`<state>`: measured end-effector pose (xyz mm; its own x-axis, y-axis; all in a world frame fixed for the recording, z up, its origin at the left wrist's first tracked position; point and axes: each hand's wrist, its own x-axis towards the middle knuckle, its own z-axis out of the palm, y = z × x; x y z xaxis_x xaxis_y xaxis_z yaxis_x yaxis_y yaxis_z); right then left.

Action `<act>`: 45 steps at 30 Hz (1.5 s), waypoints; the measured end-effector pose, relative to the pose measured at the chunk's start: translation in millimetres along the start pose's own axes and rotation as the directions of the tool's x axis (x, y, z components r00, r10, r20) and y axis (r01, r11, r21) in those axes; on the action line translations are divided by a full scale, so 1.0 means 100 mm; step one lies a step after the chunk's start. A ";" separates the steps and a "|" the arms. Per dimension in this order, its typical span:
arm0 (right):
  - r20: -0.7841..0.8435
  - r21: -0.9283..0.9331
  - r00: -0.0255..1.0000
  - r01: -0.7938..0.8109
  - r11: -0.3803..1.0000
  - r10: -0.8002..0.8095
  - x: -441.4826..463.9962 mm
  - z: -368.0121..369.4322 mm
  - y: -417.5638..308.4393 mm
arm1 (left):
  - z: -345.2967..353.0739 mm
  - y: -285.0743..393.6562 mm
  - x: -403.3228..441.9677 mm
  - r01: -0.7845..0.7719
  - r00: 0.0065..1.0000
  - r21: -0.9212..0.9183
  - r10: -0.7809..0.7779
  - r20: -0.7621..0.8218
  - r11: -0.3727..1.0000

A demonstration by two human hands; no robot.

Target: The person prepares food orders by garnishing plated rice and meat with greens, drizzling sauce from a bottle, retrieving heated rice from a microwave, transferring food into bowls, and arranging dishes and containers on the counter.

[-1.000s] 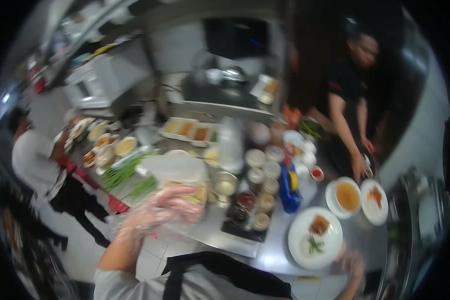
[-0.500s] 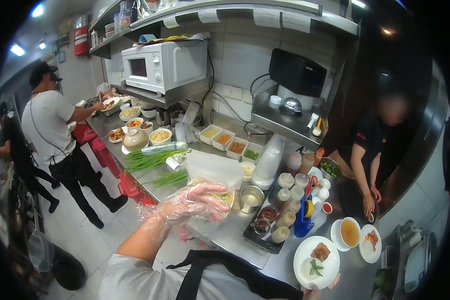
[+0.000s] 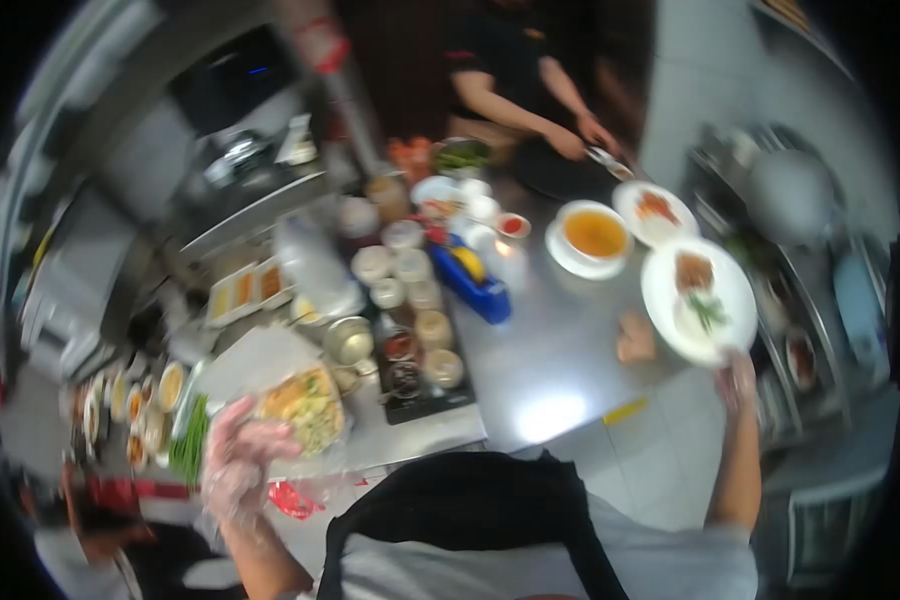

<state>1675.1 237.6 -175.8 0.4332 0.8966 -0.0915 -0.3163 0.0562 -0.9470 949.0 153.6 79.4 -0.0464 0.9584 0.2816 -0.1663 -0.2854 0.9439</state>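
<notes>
My left hand (image 3: pixel 248 455), in a clear plastic glove, is raised at the counter's near edge with its fingers apart. Just beyond it sits an open paper food box (image 3: pixel 305 405) with yellowish and green chopped food; its white lid (image 3: pixel 260 360) stands up behind. The fingertips overlap the box's near side, and I cannot tell whether they touch it. My right hand (image 3: pixel 736 382), also gloved, grips the near rim of a white plate (image 3: pixel 722 337). On that plate lie a browned meat piece (image 3: pixel 694 270) and green leaves (image 3: pixel 707 310). The view is blurred.
A soup bowl (image 3: pixel 596 236) and another plate (image 3: pixel 660 198) stand beyond my plate. Sauce bottles (image 3: pixel 433 328) fill a black tray, beside a blue tape dispenser (image 3: pixel 480 290). Across the counter a person's hands (image 3: pixel 595 135) work with a utensil. A tan lump (image 3: pixel 634 338) lies on the counter.
My view has swung to the right, bringing my right hand and its plate fully into sight. My left hand now appears lower left, uncovering the food in the box.
</notes>
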 end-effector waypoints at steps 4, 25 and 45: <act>-0.067 0.087 0.996 -0.056 0.995 0.062 0.45 0.39 0.01 | -0.05 -0.05 0.00 0.009 1.000 -0.002 -0.009 -0.008 1.000; 0.104 -0.993 0.945 0.116 0.023 -0.311 0.68 0.32 1.01 | -0.20 0.15 -0.10 0.095 0.984 0.078 -0.082 -0.156 0.992; 0.612 -0.686 0.385 0.693 -0.221 -0.691 -0.66 3.28 -1.91 | -2.57 1.56 -0.06 0.136 0.980 0.546 -0.031 -0.197 0.827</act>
<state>1430.1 312.1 112.1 -0.1309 0.5748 0.8078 0.9493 0.3076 -0.0650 670.7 104.5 180.3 -0.2347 0.9486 0.2124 0.3936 -0.1070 0.9130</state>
